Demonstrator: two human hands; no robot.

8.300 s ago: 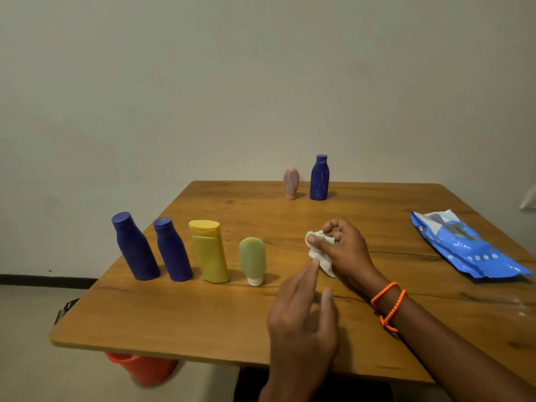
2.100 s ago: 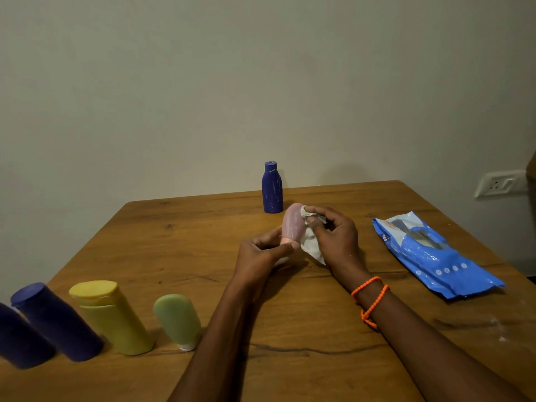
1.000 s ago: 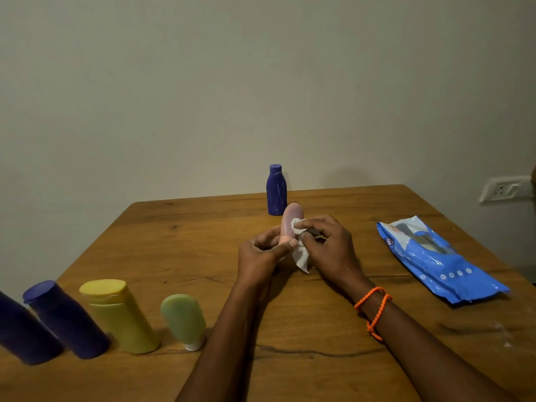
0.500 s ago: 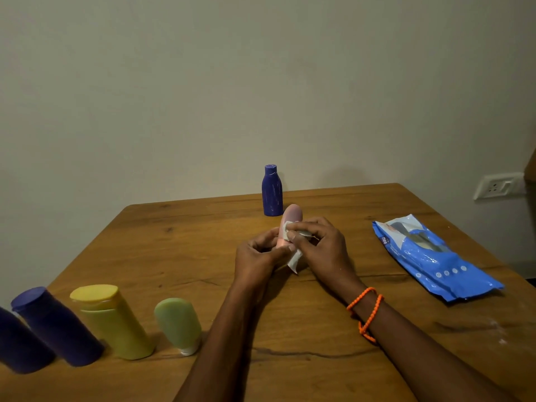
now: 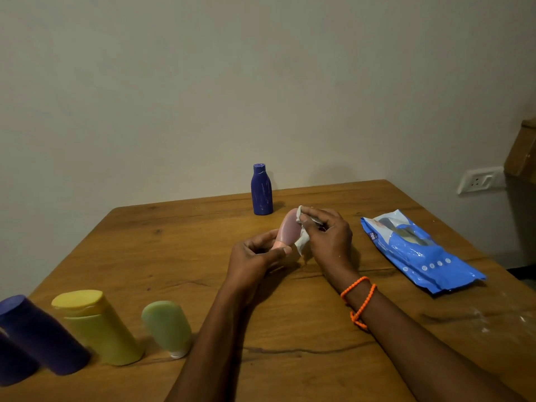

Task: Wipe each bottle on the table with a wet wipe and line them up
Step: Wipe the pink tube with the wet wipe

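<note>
Across my whole lower view: wooden bench [image 5: 179, 256], brown, dark grain cracks along the near part, set against a plain wall.

Right side of bench: blue wet-wipe pack [image 5: 417, 250], lying flat, well apart from the hands.

Near left corner, a row standing side by side: two dark blue bottles, the outer one [image 5: 11, 364] cut off by the frame edge, the inner one [image 5: 43, 338] just beside it; then a yellow bottle [image 5: 98, 329] with a flip cap; then a pale green tube [image 5: 166, 326] standing on its white cap. They look tilted, though I take this for lens distortion at the edge.

Far edge, centre: one more blue bottle [image 5: 261, 190], upright, standing alone, pale streaks on its body.

Centre of bench, raised just above the surface: my left hand [image 5: 255, 259], fingers curled round the cap end of a pink tube [image 5: 288, 227], holding it tilted with the rounded end pointing away. My right hand [image 5: 327, 236], orange bead bracelet [image 5: 359, 303] on the wrist, fingers pinching a crumpled white wet wipe [image 5: 301, 242] pressed against the right side of the pink tube.
</note>
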